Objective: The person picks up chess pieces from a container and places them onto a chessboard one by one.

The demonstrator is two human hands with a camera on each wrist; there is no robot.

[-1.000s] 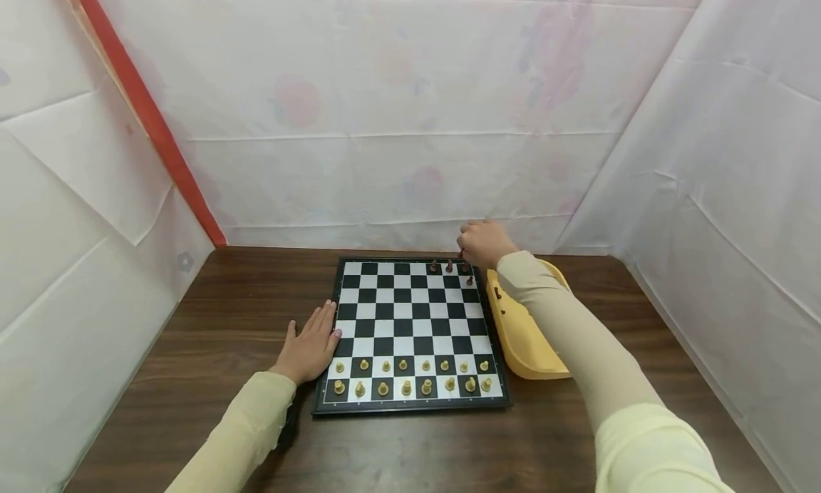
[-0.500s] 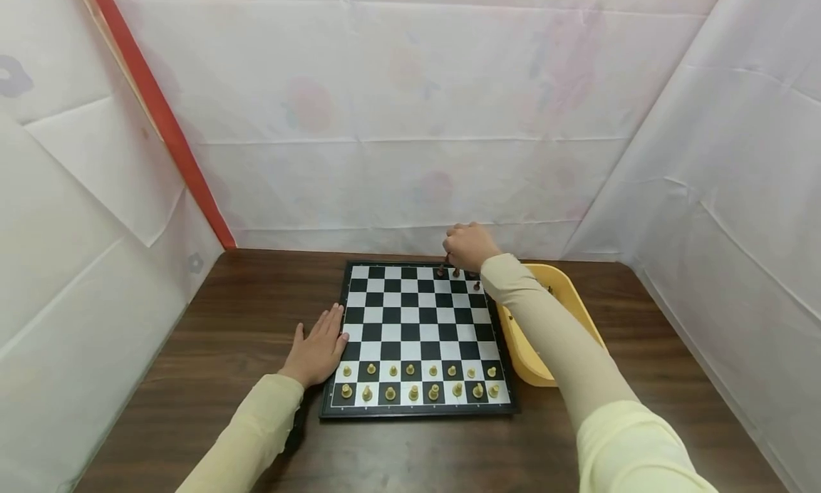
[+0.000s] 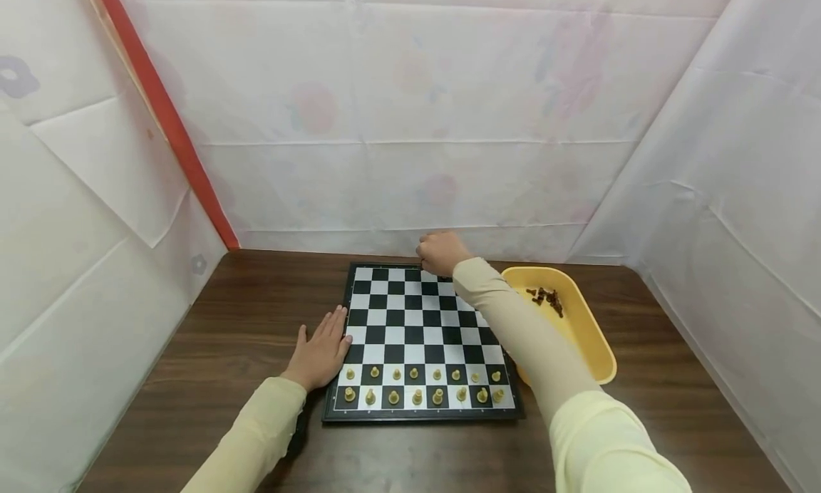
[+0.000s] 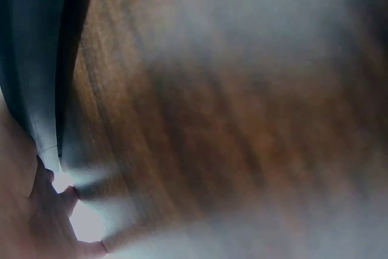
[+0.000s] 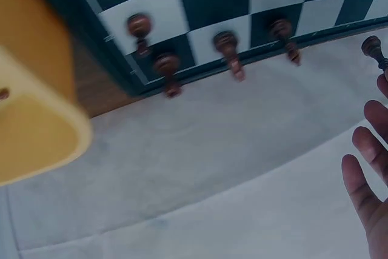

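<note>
One dark piece [image 5: 372, 47] stands just beside the right hand's fingers [image 5: 364, 150].

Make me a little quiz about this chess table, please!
1. True or false: the left hand lies flat at the left edge of the chessboard.
2. Where do the light pieces stand?
A) on the two rows nearest the person
B) on the two farthest rows
C) on the bare table
3. Fill the gap: a small heap of loose dark pieces lies in the ___ tray, to the right of the board.

Key: 1 true; 2 A; 3 yellow.
</note>
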